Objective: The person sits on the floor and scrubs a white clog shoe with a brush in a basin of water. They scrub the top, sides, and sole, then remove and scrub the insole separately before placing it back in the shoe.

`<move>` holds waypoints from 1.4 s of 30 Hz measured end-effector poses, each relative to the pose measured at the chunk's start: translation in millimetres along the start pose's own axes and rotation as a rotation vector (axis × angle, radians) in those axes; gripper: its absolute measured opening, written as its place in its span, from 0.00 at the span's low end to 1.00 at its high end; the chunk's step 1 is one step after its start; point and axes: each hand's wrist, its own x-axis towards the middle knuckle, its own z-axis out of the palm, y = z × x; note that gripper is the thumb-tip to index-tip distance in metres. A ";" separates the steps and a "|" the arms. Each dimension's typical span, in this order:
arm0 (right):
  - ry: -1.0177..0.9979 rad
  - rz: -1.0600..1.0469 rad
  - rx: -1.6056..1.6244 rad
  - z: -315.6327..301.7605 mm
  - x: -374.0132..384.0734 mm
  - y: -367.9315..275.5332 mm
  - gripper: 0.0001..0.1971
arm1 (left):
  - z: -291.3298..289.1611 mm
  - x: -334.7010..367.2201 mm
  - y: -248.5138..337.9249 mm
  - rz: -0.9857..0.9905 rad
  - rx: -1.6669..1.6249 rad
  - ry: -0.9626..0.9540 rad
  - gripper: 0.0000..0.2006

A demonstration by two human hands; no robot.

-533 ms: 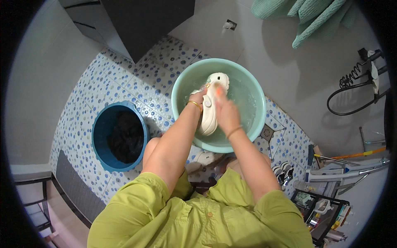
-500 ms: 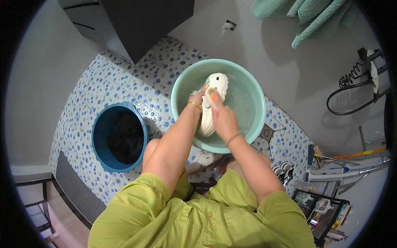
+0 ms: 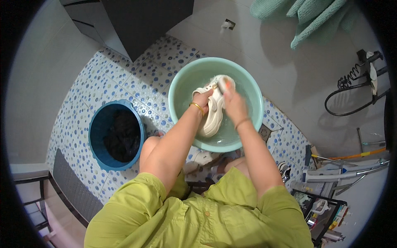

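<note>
A cream-white clog (image 3: 213, 119) with a heel strap tilts over the water inside a pale green basin (image 3: 172, 93). My left hand (image 3: 201, 100), a gold bangle at its wrist, is closed around the clog's side. My right hand (image 3: 236, 107) grips a small scrubbing brush (image 3: 223, 84) with an orange patch, pressed to the toe end of the clog. Motion smears the brush and the right fingers, so the bristles cannot be made out.
Left of the basin stands a blue bucket (image 3: 94, 140) holding dark cloth. A dark cabinet (image 3: 142, 25) juts in at the far left. At right are a floor drain (image 3: 264, 132), sneakers (image 3: 284, 170), mops and a black rack (image 3: 342, 202). Green towels (image 3: 314, 20) hang above.
The clog has turned, its toe end swinging right and its side opening showing more. My right hand and the brush have moved right and slightly up to the toe. My left hand keeps its hold.
</note>
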 end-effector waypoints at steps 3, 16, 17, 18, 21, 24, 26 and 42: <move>0.155 0.218 -0.042 -1.7 13.0 4.0 0.27 | 12.3 -10.4 -7.5 0.048 0.149 0.002 0.17; 0.202 0.183 1.126 -58.8 -33.1 -22.2 0.24 | 51.1 -68.9 29.7 -0.112 -0.376 -0.498 0.28; 0.242 0.148 1.141 -60.5 -35.9 -24.0 0.24 | 54.5 -72.2 30.2 -0.108 -0.354 -0.529 0.28; 0.282 0.113 1.157 -61.9 -38.1 -25.0 0.24 | 57.1 -74.7 30.1 -0.105 -0.331 -0.560 0.28; 0.338 0.039 1.156 -67.4 -42.6 -17.5 0.25 | 68.5 -83.4 32.4 -0.046 -0.221 -0.666 0.31; 0.370 0.077 0.954 -75.3 -45.0 -3.3 0.25 | 76.7 -88.3 35.1 -0.017 -0.102 -0.634 0.31; 0.503 -0.025 0.651 -68.4 -41.9 3.9 0.25 | 80.0 -90.0 37.1 0.038 -0.013 -0.632 0.30; 0.677 0.090 0.699 -80.6 -36.3 8.9 0.15 | 76.1 -93.5 29.0 0.235 0.475 -0.473 0.24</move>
